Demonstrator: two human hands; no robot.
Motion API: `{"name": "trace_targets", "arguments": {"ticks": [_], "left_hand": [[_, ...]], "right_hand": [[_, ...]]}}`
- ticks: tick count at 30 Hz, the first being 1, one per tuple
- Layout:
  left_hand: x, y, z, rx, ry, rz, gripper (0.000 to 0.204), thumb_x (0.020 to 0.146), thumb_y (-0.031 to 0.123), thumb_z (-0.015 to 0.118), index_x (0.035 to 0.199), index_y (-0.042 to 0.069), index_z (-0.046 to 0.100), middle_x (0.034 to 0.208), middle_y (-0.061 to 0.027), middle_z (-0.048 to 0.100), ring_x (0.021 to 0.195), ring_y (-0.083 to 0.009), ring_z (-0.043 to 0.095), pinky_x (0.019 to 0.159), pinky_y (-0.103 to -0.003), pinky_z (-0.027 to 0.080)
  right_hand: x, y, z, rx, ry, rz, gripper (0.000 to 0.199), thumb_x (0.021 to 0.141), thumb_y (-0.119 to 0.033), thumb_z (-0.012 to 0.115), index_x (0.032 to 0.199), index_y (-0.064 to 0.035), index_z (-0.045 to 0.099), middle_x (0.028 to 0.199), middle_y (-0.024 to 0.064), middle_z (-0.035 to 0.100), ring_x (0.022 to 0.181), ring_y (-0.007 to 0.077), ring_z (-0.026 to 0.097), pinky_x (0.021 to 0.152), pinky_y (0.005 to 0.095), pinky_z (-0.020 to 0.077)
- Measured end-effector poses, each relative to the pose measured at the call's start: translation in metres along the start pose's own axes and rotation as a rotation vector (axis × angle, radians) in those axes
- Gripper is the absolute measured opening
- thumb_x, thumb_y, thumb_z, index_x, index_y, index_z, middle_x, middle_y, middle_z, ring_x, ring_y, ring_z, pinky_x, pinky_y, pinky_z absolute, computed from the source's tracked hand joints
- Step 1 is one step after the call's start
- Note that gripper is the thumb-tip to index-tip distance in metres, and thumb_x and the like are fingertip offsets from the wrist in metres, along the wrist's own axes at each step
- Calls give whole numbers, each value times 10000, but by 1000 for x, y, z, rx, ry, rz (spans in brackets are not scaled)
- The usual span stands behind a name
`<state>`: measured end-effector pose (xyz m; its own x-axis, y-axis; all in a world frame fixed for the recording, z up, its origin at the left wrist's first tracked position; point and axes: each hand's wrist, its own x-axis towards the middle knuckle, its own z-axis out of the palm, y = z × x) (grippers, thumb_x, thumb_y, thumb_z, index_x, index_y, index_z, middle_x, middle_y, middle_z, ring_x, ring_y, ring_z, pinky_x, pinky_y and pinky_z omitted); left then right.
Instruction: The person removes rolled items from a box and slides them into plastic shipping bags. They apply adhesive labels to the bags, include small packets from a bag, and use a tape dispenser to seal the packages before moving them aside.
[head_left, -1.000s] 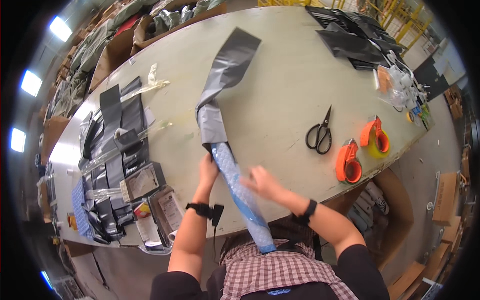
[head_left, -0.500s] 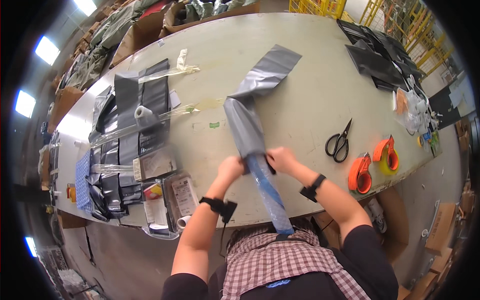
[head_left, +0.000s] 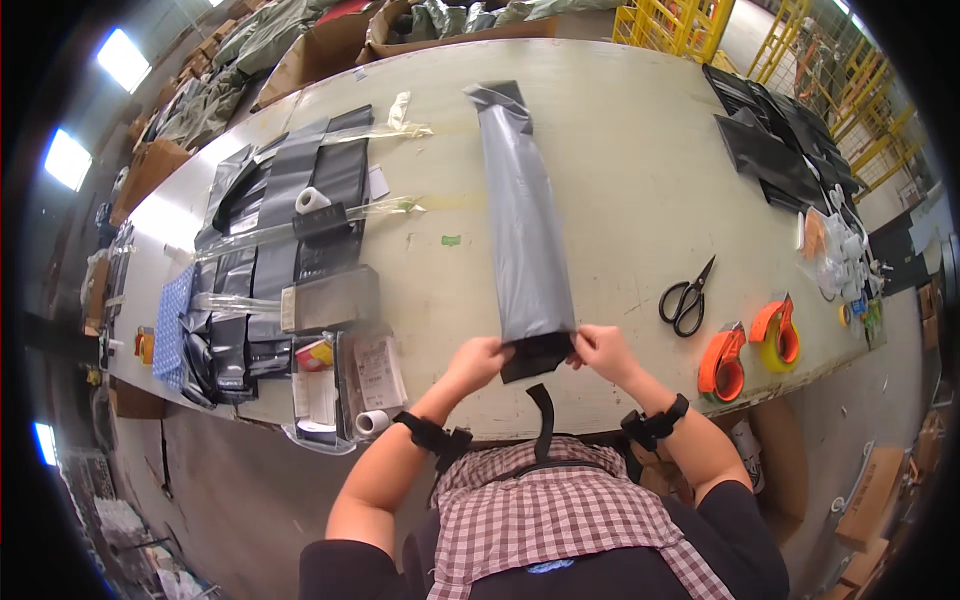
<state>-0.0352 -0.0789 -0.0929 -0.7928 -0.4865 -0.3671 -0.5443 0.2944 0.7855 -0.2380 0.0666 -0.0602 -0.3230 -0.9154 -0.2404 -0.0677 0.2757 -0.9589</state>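
A long grey plastic mailing bag [head_left: 525,220] lies on the table, stretching away from me, its far end folded over. Its near mouth shows the black inner side. My left hand [head_left: 480,362] is closed on the left corner of that mouth, thumb and fingers pinched. At the right corner my right hand [head_left: 603,352] pinches the edge the same way. The bag looks filled out along its length; what lies inside is hidden. Black scissors [head_left: 687,298] rest to the right of the bag, clear of my hands.
Two orange tape dispensers [head_left: 722,365] stand near the right front edge. Stacked black and grey bags [head_left: 270,230] lie at left under tape strips, beside a clear tray of papers [head_left: 345,390]. More black bags [head_left: 765,145] lie far right. Yellow metal racks [head_left: 680,28] stand beyond the table.
The bubble-wrapped roll that stuck out toward me is now out of sight inside the bag. The bag has straightened, and my hands have moved slightly nearer to me at its mouth.
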Motion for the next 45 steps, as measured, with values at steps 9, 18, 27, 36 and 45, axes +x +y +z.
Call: {"name": "trace_targets", "arguments": {"ticks": [9,18,27,36,45], "left_hand": [[-37,0,34,-40,-28,-320,244,782,230,541,743,10,640,581,-121,622,517,-217,628,548,-351,508],[-137,-56,-141,48,850,-370,139,697,156,658,676,19,647,658,-128,617,638,-244,602,609,-363,466],[-204,-186,-118,469,1067,-537,313,603,256,780,738,-1,663,764,-146,631,722,-293,604,662,-360,477],[-212,-198,-116,465,1045,-414,258,597,183,783,747,1,679,813,-146,624,793,-297,589,703,-352,460],[-209,-183,-112,418,1046,-444,277,593,210,798,690,-13,665,768,-129,617,728,-283,593,666,-349,463]], "right_hand": [[-42,1,42,80,-446,363,250,908,-203,518,833,31,563,650,72,607,528,146,572,503,278,465],[-22,43,69,-877,-270,-403,309,778,-24,520,1073,-67,599,947,211,549,805,351,536,741,424,444],[-35,38,78,-857,-232,-455,391,742,-22,562,1104,-157,620,1021,149,542,820,266,544,770,398,450],[-36,37,78,-861,-198,-490,380,746,-30,567,1103,-152,614,1054,158,539,851,278,549,801,403,445],[-38,37,79,-794,-207,-442,373,741,-21,566,1089,-144,621,1088,135,527,871,254,543,822,395,436]]}}
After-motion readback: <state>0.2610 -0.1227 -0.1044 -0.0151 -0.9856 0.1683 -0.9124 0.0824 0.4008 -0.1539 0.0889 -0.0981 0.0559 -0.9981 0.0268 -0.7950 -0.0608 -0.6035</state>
